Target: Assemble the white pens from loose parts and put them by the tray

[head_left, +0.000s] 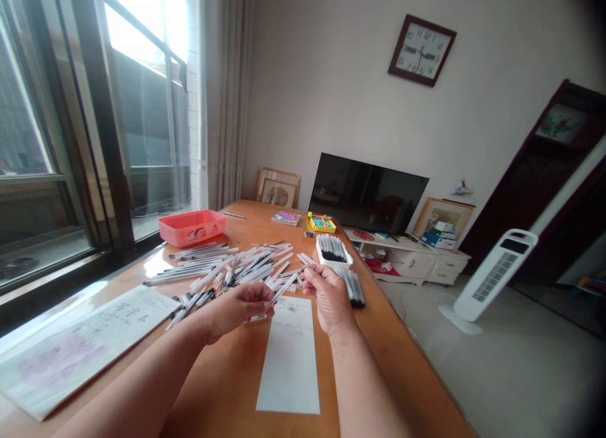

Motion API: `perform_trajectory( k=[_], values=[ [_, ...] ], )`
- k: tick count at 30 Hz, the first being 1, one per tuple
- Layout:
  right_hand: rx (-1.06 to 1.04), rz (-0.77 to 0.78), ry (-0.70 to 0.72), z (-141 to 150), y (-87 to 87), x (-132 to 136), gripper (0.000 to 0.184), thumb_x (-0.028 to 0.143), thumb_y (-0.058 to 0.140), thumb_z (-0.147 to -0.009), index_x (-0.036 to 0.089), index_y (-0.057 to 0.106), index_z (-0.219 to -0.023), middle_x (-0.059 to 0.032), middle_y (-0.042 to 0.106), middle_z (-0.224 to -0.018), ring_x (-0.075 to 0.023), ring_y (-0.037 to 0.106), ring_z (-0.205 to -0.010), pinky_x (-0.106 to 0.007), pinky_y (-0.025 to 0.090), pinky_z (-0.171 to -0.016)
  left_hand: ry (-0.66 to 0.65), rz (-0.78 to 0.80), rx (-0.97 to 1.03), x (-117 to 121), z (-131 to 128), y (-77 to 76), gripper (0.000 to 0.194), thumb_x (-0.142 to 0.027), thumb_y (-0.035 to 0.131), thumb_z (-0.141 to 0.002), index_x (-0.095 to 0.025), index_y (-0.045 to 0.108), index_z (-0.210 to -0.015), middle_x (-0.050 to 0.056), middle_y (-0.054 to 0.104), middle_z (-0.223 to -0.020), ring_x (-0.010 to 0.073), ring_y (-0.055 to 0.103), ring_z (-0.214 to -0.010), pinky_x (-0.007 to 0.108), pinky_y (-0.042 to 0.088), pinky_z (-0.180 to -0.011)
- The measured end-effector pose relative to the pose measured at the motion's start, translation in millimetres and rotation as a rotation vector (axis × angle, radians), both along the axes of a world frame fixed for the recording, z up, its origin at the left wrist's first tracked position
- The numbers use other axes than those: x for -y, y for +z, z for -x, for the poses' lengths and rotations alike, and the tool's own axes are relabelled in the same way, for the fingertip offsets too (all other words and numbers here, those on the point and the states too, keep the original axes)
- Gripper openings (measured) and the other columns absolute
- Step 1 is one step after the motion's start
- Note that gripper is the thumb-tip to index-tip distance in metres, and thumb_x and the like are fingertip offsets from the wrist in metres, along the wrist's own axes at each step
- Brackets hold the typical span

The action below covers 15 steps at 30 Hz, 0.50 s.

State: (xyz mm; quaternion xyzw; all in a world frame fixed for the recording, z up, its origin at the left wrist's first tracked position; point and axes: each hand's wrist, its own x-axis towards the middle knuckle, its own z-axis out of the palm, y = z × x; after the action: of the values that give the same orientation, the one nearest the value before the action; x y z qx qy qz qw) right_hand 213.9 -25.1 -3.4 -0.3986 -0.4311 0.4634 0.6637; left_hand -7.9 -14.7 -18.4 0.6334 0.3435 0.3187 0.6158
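Observation:
My left hand (231, 313) is closed around the lower part of a slim white pen (285, 288), which slants up to the right. At its upper end, the thumb and fingers of my right hand (329, 299) pinch a small dark part; whether it is a cap or the tip I cannot make out. Beyond my hands lies a loose heap of white and clear pen parts (258, 266). Dark pen caps (201, 299) lie by my left wrist. Under the pen is a narrow sheet of paper (288, 362). Past my right hand, black-ended pens (353, 288) lie in a row.
A white tray (348, 262) of pens stands near the table's right edge. A red plastic basket (192, 230) sits by the window. On the left lies a large writing booklet (89, 343). A yellow box (322, 223) and a colourful booklet (286, 218) are at the far end.

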Motion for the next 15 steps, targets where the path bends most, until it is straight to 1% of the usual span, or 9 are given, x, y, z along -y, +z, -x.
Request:
perform_trajectory(
  k=[5,9,15],
  values=[
    [0.081,-0.001,0.016,-0.9,-2.9,-1.1,0.027,0.04,0.079,-0.077,0.017,0.074,-0.088,0.0001,0.067,-0.072,-0.0104,0.053,-0.059,-0.024,0.042,-0.057,-0.016,0.017,0.023,0.0,-0.7,-2.8,0.023,-0.039,0.078,-0.08,-0.02,0.07,-0.09,0.005,0.07,-0.089,0.0172,0.06,-0.08,0.027,0.041,-0.069],
    [0.14,-0.003,0.029,-1.9,-4.1,-0.7,0.026,0.04,0.076,-0.079,0.017,0.074,-0.09,0.0006,0.066,-0.071,-0.0101,0.052,-0.058,-0.025,0.041,-0.059,-0.014,0.045,0.038,-0.5,-0.7,-5.0,0.023,-0.038,0.079,-0.08,-0.019,0.07,-0.091,0.005,0.07,-0.089,0.0172,0.06,-0.081,0.027,0.042,-0.071],
    [0.156,0.013,0.026,-1.5,-0.6,0.6,0.026,0.039,0.077,-0.077,0.016,0.073,-0.088,0.0011,0.065,-0.069,-0.0099,0.05,-0.056,-0.025,0.041,-0.058,-0.01,0.038,0.031,-0.5,-1.0,-5.6,0.024,-0.038,0.078,-0.081,-0.019,0.068,-0.092,0.005,0.07,-0.088,0.0173,0.06,-0.079,0.028,0.04,-0.07]
  ],
)
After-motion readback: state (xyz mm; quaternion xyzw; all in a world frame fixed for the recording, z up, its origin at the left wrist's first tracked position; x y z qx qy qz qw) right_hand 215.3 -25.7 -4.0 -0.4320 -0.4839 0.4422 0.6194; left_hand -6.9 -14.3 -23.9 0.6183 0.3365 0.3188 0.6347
